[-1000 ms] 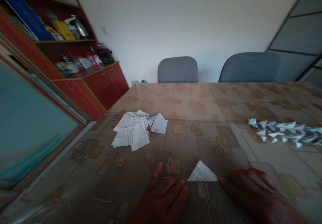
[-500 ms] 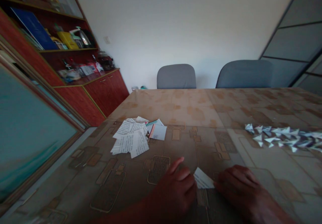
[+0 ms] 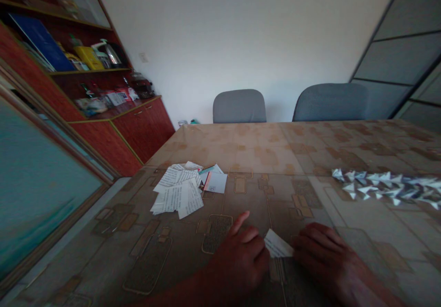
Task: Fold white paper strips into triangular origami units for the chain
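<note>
A small folded piece of printed paper (image 3: pixel 277 245), roughly triangular, lies low over the near part of the table between my hands. My left hand (image 3: pixel 241 256) pinches its left end, with the index finger stuck out and the other fingers curled. At its right corner, my right hand (image 3: pixel 322 254) is closed on the paper, fingers bent and close together. The fingertips of both hands are partly hidden behind the knuckles. Ahead and to the left is a loose pile of printed paper pieces (image 3: pixel 181 194), with a whiter card (image 3: pixel 216 182) at its right side.
Rows of folded paper pieces (image 3: pixel 389 186) with pointed tips stand on the right of the patterned table (image 3: pixel 241 141). Two grey chairs (image 3: pixel 239 106) are behind the far edge. A red-brown cabinet (image 3: pixel 138 130) with shelves of bottles and boxes stands at the left.
The camera view has shifted slightly. Both hands keep hold of the folded paper in nearly the same place, and the pile and the folded rows are unmoved.
</note>
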### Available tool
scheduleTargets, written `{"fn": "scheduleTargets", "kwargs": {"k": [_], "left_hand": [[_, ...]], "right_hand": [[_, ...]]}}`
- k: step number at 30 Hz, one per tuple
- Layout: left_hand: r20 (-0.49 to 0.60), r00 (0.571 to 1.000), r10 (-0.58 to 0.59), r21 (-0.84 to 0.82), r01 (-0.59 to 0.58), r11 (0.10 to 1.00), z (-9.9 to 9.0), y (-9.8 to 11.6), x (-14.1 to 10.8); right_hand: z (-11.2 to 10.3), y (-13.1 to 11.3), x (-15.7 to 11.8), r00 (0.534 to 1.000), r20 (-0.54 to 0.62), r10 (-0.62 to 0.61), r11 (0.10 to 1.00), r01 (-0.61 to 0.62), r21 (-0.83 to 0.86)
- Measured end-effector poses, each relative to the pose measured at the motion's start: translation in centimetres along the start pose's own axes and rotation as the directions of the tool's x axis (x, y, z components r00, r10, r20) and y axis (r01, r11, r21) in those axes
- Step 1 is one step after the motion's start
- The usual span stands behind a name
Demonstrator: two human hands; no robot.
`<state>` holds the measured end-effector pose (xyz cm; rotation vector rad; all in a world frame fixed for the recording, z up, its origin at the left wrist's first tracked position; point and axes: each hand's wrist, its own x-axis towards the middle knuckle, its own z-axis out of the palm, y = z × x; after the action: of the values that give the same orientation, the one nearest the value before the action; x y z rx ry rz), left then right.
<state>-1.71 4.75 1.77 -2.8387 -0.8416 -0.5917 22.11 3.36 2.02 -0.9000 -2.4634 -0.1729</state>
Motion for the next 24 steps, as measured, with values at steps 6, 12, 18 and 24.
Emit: {"fn": "scheduleTargets", "kwargs": {"k": [6,12,18,24], "left_hand": [[-0.104,0.994,0.017,0.065,-0.010,0.998,0.9,-0.1,0.6],[-0.147,0.974,-0.173,-0.176,0.147,0.973,0.7,-0.8,1.0],[-0.212,0.912,-0.351,-0.347,0.265,0.899,0.3,-0.5,1.6],[-0.199,0.934,-0.297,-0.427,0.190,0.884,-0.3,-0.2,2.0]], "right_hand": [[0.4,-1.0,2.4,0.995,0.058,0.080,0.991,-0.086,0.105],[0.3,-1.5,3.3,0.969,0.067,0.238,0.940,-0.247,0.236],[0.2,-1.4,3.4,0.956,0.069,0.287,0.891,-0.293,0.347],[0.4,-1.6,3.8,0.941,0.117,0.318,0.849,-0.337,0.407]]}}
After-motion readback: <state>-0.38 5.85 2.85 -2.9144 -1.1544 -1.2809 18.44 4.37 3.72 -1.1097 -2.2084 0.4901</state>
